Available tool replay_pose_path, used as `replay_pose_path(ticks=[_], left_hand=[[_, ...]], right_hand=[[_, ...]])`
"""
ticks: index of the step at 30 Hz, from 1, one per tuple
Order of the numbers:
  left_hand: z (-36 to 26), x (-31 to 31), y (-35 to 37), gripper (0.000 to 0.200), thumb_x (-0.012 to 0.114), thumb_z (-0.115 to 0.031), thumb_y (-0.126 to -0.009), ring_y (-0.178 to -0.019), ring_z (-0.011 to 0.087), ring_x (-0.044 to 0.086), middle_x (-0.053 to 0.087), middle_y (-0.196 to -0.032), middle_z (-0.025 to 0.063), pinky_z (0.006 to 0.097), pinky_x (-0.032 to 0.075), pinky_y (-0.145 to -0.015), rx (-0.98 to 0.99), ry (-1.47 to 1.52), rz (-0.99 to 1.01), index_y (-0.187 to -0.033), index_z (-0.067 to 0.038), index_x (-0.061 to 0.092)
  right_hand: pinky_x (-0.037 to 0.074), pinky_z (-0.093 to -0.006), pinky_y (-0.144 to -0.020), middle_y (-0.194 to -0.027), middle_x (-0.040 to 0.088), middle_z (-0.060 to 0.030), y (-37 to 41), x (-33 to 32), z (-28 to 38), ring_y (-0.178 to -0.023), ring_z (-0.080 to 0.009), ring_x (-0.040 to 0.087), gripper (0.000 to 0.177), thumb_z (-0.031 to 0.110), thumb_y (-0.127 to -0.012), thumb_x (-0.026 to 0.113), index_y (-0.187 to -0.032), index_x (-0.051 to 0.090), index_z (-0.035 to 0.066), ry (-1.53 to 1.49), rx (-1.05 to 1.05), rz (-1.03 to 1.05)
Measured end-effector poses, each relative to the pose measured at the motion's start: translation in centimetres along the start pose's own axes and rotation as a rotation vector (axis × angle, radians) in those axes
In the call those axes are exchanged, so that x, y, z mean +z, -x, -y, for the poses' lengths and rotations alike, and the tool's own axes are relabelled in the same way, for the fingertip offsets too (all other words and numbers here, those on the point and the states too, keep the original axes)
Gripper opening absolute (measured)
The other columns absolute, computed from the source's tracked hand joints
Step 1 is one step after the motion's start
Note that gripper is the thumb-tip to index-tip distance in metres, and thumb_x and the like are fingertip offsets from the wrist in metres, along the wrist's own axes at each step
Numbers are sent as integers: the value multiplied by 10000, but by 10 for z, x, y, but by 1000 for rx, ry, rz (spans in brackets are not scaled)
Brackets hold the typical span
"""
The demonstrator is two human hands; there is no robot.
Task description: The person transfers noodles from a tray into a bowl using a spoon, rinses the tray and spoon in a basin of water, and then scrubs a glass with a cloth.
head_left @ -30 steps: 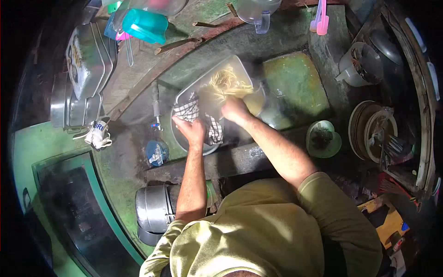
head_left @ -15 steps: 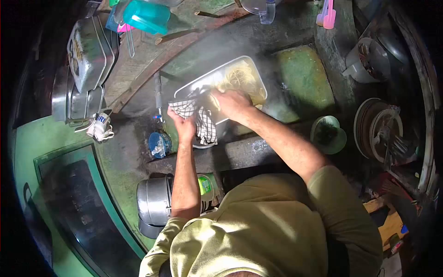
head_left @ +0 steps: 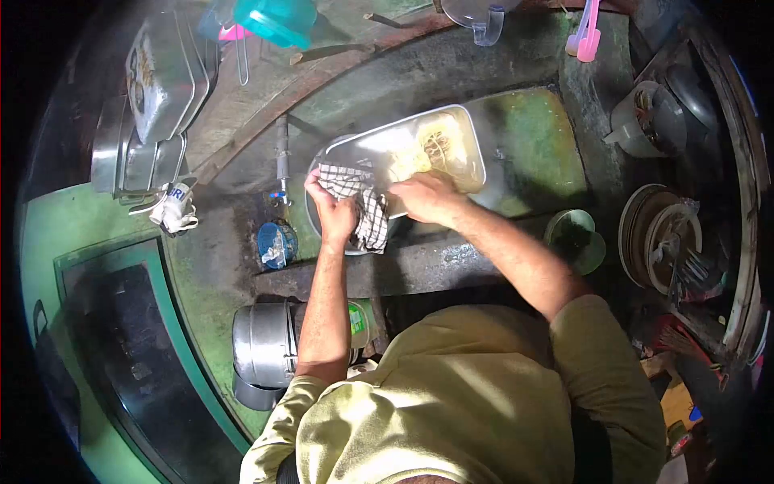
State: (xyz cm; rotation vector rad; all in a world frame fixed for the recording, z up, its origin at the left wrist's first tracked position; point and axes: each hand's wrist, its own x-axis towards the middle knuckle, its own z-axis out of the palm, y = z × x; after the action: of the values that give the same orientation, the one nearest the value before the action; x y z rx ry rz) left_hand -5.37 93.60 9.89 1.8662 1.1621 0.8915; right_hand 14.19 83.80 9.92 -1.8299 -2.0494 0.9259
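My left hand point(head_left: 334, 216) is closed on a black-and-white checked cloth point(head_left: 372, 222), its folds hanging on both sides of the fingers. The cloth lies over the left end of a metal tray point(head_left: 481, 153) and the rim of a round vessel under it. Pale noodles point(head_left: 435, 145) lie in a tangle at the right part of the tray. My right hand point(head_left: 427, 198) is at the tray's near side, just below the noodles, with fingers curled. Whatever those fingers hold is hidden from view.
A water pipe with a tap point(head_left: 281, 194) and a blue basket point(head_left: 276, 244) are left of the tray. Green bowls point(head_left: 592, 252) stand at right, near stacked round plates point(head_left: 633, 234). A large metal pot point(head_left: 262, 343) sits below my left forearm.
My right hand has moved off the tray's inside toward its near edge. Noodles have shifted in the tray. The whole view has moved slightly; the left hand keeps the cloth.
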Motion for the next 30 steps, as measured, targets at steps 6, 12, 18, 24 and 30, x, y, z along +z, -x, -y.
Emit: replay_pose_path(ticks=[6,12,18,24,30], left_hand=[[4,-5,6,714,511,171,-673,-1085,173,486,454,-1198,107,308,390,-970,71,56,5,-1295,-47,235],[-4,-2,5,589,587,78,-747,-1042,164,480,445,-1144,94,295,378,-948,278,-139,-56,-1253,-22,303],[-10,7,11,531,604,24,-689,-968,294,545,517,-1024,172,361,416,-919,247,-273,-99,-1179,34,398],[-38,15,16,480,663,12,-694,-940,318,562,542,-1022,180,380,440,-875,435,-510,-136,-1125,13,453],[-39,12,22,587,677,6,-657,-918,315,560,542,-1027,167,386,461,-821,343,-588,-79,-1204,3,466]], right_hand=[[545,-374,-753,-939,679,-87,-1,-10,-12,-927,-233,661,214,147,-843,551,-1026,658,118,-51,65,-290],[549,-369,-756,-942,679,-106,10,-5,-9,-888,-249,660,213,145,-832,569,-1026,658,134,46,-71,-132],[558,-421,-662,-827,665,-104,9,-7,-18,-773,-264,672,290,130,-853,542,-1129,629,137,14,168,-178],[550,-430,-641,-843,676,-112,-4,56,-49,-774,-245,677,249,158,-858,511,-1079,619,119,-52,190,-338],[524,-430,-769,-905,672,-98,17,40,-68,-835,-266,656,433,99,-828,515,-1245,576,198,-49,436,-149]])
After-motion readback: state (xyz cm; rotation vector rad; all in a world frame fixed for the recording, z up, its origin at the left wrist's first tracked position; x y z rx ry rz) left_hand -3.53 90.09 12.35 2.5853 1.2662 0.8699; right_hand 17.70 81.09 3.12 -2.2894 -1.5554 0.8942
